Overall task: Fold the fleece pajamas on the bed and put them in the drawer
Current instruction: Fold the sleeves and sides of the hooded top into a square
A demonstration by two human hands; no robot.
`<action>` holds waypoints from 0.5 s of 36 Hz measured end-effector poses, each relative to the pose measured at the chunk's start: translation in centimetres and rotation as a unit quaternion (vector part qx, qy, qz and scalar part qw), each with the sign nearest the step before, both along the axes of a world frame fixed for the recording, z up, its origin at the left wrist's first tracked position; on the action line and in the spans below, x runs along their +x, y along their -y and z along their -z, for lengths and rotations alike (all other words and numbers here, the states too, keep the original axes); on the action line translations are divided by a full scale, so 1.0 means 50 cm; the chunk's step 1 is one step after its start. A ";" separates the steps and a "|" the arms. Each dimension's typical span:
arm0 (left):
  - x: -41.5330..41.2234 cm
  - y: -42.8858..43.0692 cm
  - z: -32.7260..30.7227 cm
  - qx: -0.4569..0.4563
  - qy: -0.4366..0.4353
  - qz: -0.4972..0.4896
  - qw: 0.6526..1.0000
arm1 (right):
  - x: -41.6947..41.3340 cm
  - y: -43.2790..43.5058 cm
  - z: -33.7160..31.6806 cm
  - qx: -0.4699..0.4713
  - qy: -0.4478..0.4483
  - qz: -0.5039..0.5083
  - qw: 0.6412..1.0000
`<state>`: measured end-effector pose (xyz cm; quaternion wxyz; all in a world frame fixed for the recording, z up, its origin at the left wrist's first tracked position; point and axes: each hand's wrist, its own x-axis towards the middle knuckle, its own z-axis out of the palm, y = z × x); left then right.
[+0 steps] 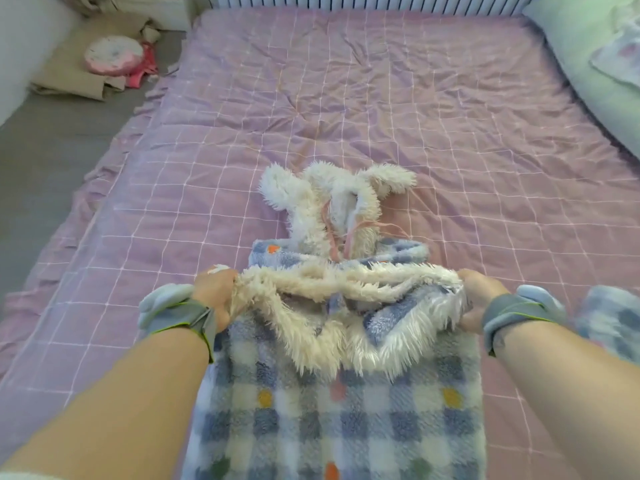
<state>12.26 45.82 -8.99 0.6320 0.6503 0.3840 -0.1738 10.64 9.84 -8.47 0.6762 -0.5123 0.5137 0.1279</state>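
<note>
On the near middle of the bed (pixel 450 133), the fleece pajamas (pixel 332 403) are shown as a blue-and-white checked garment laid lengthwise, its lower part running off the near edge of the view. Its white shaggy lining (pixel 349 323) is turned outward along a raised cross edge, and the long-piled hood (pixel 332 202) is spread flat toward the far end of the bed. That raised edge is grasped at both ends: the left hand (pixel 214 292) is clenched round its left corner and the right hand (pixel 479 296) round its right corner, fingers buried in the pile. Grey wrist straps (pixel 187 315) are worn on both forearms.

Progress is judged as early. One cross fold appears to be in hand and not yet laid down. The hood is not yet tucked in, and no compact bundle has been formed. A second checked fleece piece (pixel 613 317), blurred, is seen at the right side of the bed, near the right wrist; whether it is the matching half cannot be told. The drawer is not in view, so the putting away is taken as wholly outstanding.

Along the right side of the bed a pale green quilt (pixel 588 64) is piled, and off the left side of the bed a round pink cushion (pixel 114 53) is seen on the floor
</note>
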 end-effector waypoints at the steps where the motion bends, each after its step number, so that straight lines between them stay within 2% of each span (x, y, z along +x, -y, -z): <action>1: 0.015 0.002 0.015 -0.009 -0.001 -0.002 1.000 | 0.010 -0.012 0.010 0.008 0.013 -0.005 1.000; 4: 0.068 0.015 0.118 -0.033 0.034 -0.028 0.998 | 0.064 -0.042 0.072 0.013 0.077 -0.016 0.997; 5: 0.064 0.023 0.120 -0.009 0.039 -0.022 0.999 | 0.067 -0.054 0.070 0.004 0.091 -0.017 0.996; 6: 0.071 0.031 0.159 0.039 0.045 0.006 0.998 | 0.076 -0.064 0.103 -0.019 0.111 -0.041 0.993; 8: 0.072 0.040 0.189 0.180 0.083 0.113 0.974 | 0.078 -0.072 0.152 -0.151 0.136 -0.151 0.967; 9: 0.066 0.050 0.205 0.245 0.103 0.185 0.946 | 0.072 -0.082 0.173 -0.260 0.132 -0.238 0.926; 11: 0.054 0.063 0.233 0.359 0.138 0.330 0.862 | 0.057 -0.096 0.201 -0.427 0.145 -0.397 0.800; 13: 0.044 0.078 0.238 0.471 0.161 0.459 0.736 | 0.043 -0.109 0.205 -0.493 0.156 -0.520 0.680; 14: 0.052 0.079 0.248 0.504 0.162 0.500 0.685 | 0.047 -0.119 0.207 -0.513 0.151 -0.562 0.631; 15: 0.061 0.085 0.248 0.522 0.148 0.529 0.652 | 0.053 -0.123 0.214 -0.524 0.132 -0.592 0.598; 18: 0.111 0.090 0.251 0.536 0.115 0.585 0.597 | 0.094 -0.141 0.211 -0.527 0.104 -0.634 0.557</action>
